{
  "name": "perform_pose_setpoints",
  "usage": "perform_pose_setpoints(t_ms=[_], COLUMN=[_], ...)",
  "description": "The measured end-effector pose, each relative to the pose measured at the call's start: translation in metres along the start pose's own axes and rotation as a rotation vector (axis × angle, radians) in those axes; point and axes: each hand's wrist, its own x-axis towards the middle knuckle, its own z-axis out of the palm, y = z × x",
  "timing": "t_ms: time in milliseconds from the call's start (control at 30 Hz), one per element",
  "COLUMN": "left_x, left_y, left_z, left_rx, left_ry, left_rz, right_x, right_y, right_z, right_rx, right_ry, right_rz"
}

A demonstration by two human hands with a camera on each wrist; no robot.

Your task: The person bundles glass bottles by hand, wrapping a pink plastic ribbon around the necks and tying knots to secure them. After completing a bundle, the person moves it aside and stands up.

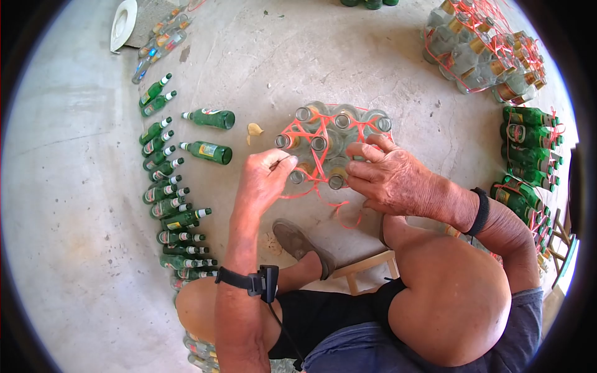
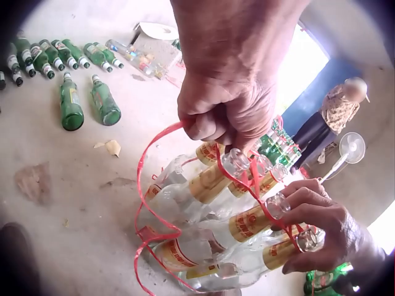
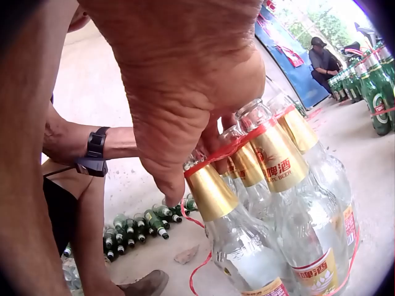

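Observation:
A cluster of clear glass beer bottles (image 1: pixel 319 144) with gold neck foil stands upright on the floor, red plastic twine (image 2: pixel 141 179) laced around and between the necks. At the cluster's left side, my left hand (image 1: pixel 264 177) grips the twine in a fist, just above the bottle mouths. A slack loop of it hangs from that fist in the left wrist view. My right hand (image 1: pixel 392 177) is on the other side, thumb and fingers curled about a bottle neck (image 2: pixel 282 254) at the near corner. In the right wrist view the palm hides part of the necks.
Green bottles (image 1: pixel 165 205) lie in a row at left, with two green bottles (image 1: pixel 208 151) apart from them. Tied clear bottles (image 1: pixel 479 50) and green bundles (image 1: pixel 528 140) line the right. A low wooden stool (image 1: pixel 367 264) is between the legs. Another person (image 2: pixel 333 117) stands near a fan (image 2: pixel 352 148).

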Motion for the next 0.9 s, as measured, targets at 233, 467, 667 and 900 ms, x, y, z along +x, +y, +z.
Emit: perform_pose_setpoints(t_ms=[233,467,667,900], left_x=[-0.02,-0.015,-0.02,-0.027], left_y=[-0.016,-0.011,-0.011,-0.017], left_z=[-0.002,0.011,0.021,0.024], left_rx=[-0.147,-0.073,-0.088,-0.178], left_ry=[0.047,0.194,0.308,0.312], left_rz=[0.023,0.061,0.031,-0.005], right_x=[0.0,0.002,0.003,0.005], right_y=[0.0,-0.001,-0.001,-0.002], right_z=[-0.001,-0.001,-0.001,-0.007], right_rx=[0.007,0.035,0.044,0.062], right_ry=[-0.013,-0.004,-0.019,-0.046], right_rz=[0.008,0.03,0.042,0.047])
